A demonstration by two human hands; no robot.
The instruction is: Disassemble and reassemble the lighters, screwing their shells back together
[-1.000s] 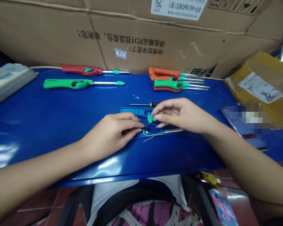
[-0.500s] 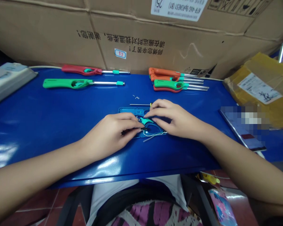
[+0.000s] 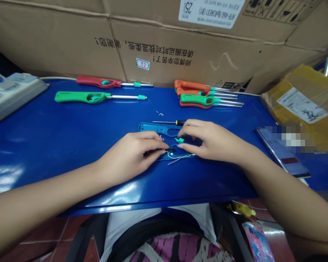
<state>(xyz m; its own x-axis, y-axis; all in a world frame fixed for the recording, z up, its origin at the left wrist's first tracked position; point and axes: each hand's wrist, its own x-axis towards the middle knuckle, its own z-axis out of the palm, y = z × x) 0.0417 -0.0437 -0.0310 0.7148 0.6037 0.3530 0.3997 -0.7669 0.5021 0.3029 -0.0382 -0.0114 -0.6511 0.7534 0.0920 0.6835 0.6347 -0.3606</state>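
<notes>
blue lighter half (image 3: 163, 157) guts up, black bit (image 3: 170, 150) and skinny white wire (image 3: 177, 158) on it, other half (image 3: 153, 128) right behind, mint-green doodad (image 3: 179, 140) between

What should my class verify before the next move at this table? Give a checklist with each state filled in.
1. Left hand on the black part: ok.
2. Turquoise piece firmly gripped: cannot tell; it shows at the right hand's fingertips.
3. Blue shell halves joined: not ok; they lie apart.
4. White wire fully seated: cannot tell.
5. Screwdriver on the table: ok.
</notes>
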